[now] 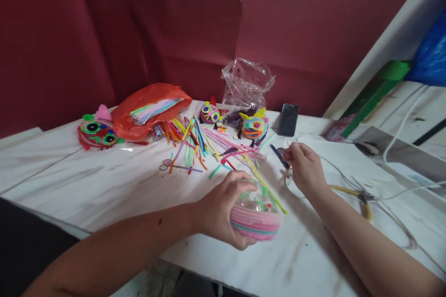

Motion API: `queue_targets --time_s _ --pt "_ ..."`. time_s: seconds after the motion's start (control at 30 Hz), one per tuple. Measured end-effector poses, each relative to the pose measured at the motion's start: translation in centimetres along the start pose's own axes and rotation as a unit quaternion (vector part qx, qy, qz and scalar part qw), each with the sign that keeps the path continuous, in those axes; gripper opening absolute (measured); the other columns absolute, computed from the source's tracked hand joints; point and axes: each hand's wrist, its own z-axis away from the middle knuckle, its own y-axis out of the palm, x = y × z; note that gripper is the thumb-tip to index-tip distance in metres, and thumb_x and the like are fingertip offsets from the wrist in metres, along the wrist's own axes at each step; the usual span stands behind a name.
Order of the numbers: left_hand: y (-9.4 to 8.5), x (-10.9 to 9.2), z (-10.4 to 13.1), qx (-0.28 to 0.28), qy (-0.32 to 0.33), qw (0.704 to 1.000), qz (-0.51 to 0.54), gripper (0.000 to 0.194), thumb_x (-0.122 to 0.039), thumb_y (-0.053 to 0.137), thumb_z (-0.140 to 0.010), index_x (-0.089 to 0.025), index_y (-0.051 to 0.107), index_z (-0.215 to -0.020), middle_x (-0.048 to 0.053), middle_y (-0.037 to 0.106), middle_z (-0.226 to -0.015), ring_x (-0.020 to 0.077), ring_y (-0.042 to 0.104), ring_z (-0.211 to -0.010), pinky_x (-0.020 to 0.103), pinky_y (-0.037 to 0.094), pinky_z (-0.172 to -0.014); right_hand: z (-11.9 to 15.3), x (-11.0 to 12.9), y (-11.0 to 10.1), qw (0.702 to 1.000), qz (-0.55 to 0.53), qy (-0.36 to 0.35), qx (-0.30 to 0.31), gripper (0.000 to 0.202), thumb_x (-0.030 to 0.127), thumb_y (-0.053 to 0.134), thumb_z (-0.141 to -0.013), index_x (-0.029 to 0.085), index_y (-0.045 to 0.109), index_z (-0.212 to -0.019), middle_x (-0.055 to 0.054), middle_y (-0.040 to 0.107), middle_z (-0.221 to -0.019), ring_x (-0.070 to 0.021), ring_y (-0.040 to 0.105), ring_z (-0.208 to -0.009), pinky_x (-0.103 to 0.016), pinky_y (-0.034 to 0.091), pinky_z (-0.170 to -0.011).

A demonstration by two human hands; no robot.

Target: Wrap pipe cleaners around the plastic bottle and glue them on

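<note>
My left hand (226,211) grips a clear plastic ball (256,222) from its left side. Pink strands with one teal stripe are wound round its lower part; the see-through top shows green bits. My right hand (306,167) is pinched closed above the table, to the right of the ball. Right at its fingertips is a slim dark blue tool (279,156), blurred. Whether the fingers hold this tool or something smaller is hidden. A yellow pipe cleaner (268,185) lies behind the ball.
Pipe cleaners (195,141), scissors (165,164) and a red bag (149,106) lie across the back. Decorated balls (97,132) (254,127) (210,112) stand there too. A phone (288,119) is behind my right hand; yellow-handled pliers (364,199) and cables lie at right.
</note>
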Motion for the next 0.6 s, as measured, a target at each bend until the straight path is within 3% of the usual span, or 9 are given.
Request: queue_targets --time_s 0.1,0.2,0.4,0.5,0.6 --pt "-0.1 -0.4 -0.1 0.014 0.031 0.999 -0.01 0.092 -0.033 0.079 -0.053 -0.026 0.034 -0.133 0.015 0.043 -0.123 0.0352 0.047 -0.122 0.048 0.046 -0.099 -0.6 0.1 0.1 0.999 0.038 0.012 0.008 0.039 0.052 0.048 -0.084 0.023 0.043 -0.06 0.004 0.045 -0.052 -0.0117 0.046 -0.05 -0.027 0.043 -0.053" --pt "0.0 -0.7 0.0 0.024 0.052 0.998 -0.014 0.09 -0.034 0.078 -0.055 -0.026 0.034 -0.133 0.014 0.045 -0.122 0.0351 0.047 -0.123 0.048 0.045 -0.101 -1.6 0.4 1.6 0.988 0.134 0.003 0.071 0.031 0.046 0.046 -0.084 0.021 0.051 -0.066 0.001 0.055 -0.059 -0.0125 0.051 -0.053 -0.026 0.042 -0.053" --pt "0.1 -0.4 0.2 0.011 0.04 0.999 -0.022 0.088 -0.04 0.077 -0.054 -0.025 0.036 -0.13 0.015 0.044 -0.125 0.035 0.048 -0.122 0.047 0.047 -0.101 -4.4 0.8 8.9 0.95 0.232 -0.03 0.208 0.036 0.037 0.047 -0.086 0.019 0.054 -0.055 -0.001 0.057 -0.05 -0.0144 0.053 -0.051 -0.027 0.04 -0.055" --pt "-0.2 -0.1 0.2 -0.003 0.044 0.999 -0.022 0.09 -0.038 0.078 -0.052 -0.025 0.035 -0.13 0.014 0.044 -0.123 0.0342 0.049 -0.122 0.046 0.047 -0.1 -5.3 0.2 12.8 0.923 0.278 -0.053 0.26 0.019 0.019 0.055 -0.082 0.016 0.064 -0.066 -0.006 0.07 -0.073 -0.0174 0.063 -0.071 -0.027 0.045 -0.07" --pt "-0.4 0.3 0.2 -0.015 0.031 0.999 -0.028 0.092 -0.039 0.078 -0.051 -0.025 0.035 -0.131 0.014 0.043 -0.125 0.0336 0.05 -0.12 0.045 0.047 -0.099 -5.9 -1.0 15.7 0.898 0.322 -0.056 0.294 0.009 0.018 0.061 -0.083 0.013 0.068 -0.085 -0.01 0.072 -0.092 -0.0197 0.065 -0.087 -0.029 0.046 -0.081"
